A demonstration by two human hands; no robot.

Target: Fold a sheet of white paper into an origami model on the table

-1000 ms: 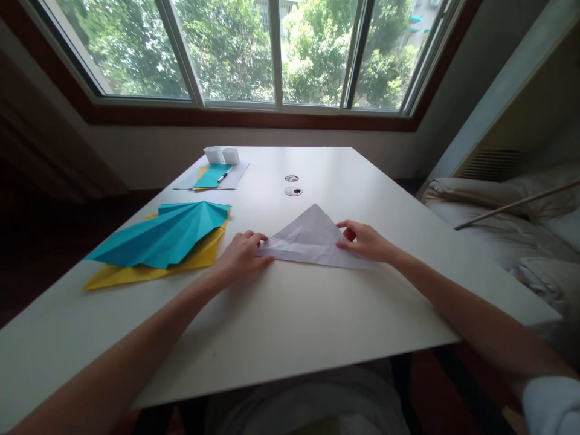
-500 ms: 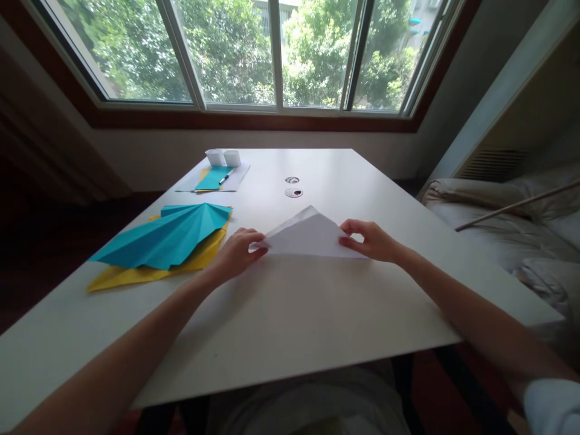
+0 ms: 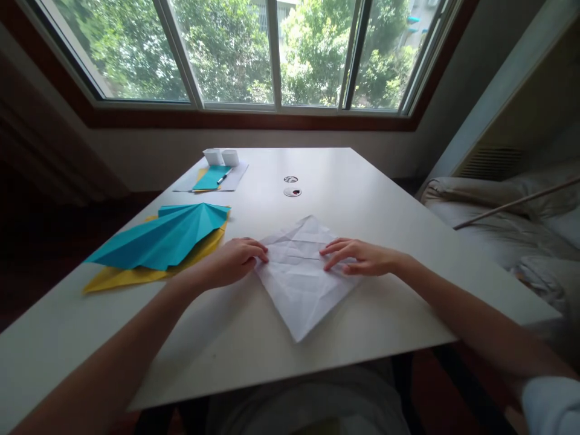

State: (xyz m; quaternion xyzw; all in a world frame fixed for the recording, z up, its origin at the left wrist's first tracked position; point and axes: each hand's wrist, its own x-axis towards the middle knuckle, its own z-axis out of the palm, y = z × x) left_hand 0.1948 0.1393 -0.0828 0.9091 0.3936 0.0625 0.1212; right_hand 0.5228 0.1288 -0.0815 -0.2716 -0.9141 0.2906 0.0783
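Observation:
A creased sheet of white paper lies spread on the table in a diamond shape, one corner pointing toward me. Crease lines cross its surface. At its left corner rests my left hand, fingers bent and closed together at the paper's edge; whether they pinch it is hard to see. My right hand lies over the right part of the sheet, fingers spread and touching it, covering that corner. Left of the paper, near my left hand, sits a pleated turquoise paper on top of a yellow paper.
The white table stands before a window. Toward its back left are two small white boxes, turquoise paper and a pen. Round metal-rimmed discs lie mid-table. A covered sofa with a stick is at right.
The white paper was raised and folded to a triangle between both hands; now it lies opened out flat toward me. My right hand has gone from a pinch to spread fingers.

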